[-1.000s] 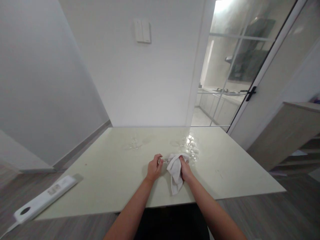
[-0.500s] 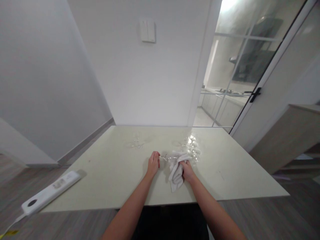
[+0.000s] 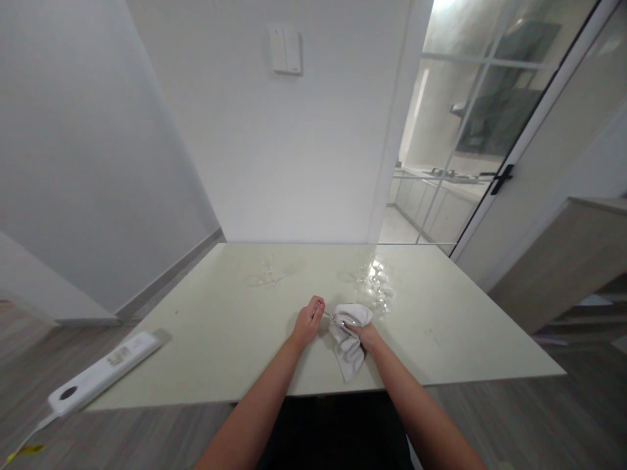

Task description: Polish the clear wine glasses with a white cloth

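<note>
My left hand is closed around the base end of a clear stemmed glass, which lies sideways above the table. The bowl end of the glass points right, into a white cloth. My right hand grips this cloth at the bowl, with fingers partly hidden in its folds. Part of the cloth hangs down toward the table's near edge. Beyond my right hand several clear glasses stand close together. Another clear glass is at the back left of the table.
The pale table reaches to the white wall. A white power strip with a cable sits at its left edge. To the right are a glazed door with a black handle and a wooden cabinet.
My left hand has shifted right, closer to the cloth. The cloth now wraps more of the glass's bowl, and my right hand has turned slightly. The view has tilted a little.
</note>
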### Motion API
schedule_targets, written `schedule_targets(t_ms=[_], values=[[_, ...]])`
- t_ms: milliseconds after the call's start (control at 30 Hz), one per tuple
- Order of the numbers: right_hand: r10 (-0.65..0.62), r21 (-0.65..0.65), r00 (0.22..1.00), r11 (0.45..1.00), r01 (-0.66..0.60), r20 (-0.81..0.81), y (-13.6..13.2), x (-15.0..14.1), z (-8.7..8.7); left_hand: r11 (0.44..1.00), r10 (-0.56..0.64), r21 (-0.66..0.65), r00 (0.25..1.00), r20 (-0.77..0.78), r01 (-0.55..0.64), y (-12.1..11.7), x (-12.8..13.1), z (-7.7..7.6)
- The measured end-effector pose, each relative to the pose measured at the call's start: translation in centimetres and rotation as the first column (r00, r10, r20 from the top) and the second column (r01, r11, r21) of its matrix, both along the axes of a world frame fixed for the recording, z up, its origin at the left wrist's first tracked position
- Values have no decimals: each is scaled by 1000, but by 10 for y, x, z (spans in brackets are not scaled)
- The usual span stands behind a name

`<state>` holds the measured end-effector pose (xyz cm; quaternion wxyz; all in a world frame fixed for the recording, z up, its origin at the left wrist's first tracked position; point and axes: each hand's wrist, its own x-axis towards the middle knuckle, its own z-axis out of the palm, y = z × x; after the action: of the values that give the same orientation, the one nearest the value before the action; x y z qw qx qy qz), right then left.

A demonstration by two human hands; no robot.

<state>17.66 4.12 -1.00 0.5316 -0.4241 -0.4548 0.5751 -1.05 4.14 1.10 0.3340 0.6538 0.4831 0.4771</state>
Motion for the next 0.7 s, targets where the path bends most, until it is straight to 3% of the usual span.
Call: schedule_targets(t_ms=[167, 433, 600, 700], values=[[-20, 40, 997, 999, 17, 72, 0, 0, 0, 998, 28, 50, 999, -36, -26, -1, -1, 0], [89, 81, 995, 992, -92, 47, 2, -2, -1, 999, 32, -3, 999, 19, -32, 2, -1, -2], [54, -21, 998, 998, -55, -12, 5, -6, -9, 996, 77, -56, 981, 181, -68, 11, 0, -6], [19, -128, 989, 991, -38, -148, 7, -8, -11, 988, 146, -90, 945, 294, -125, 17, 0, -8]])
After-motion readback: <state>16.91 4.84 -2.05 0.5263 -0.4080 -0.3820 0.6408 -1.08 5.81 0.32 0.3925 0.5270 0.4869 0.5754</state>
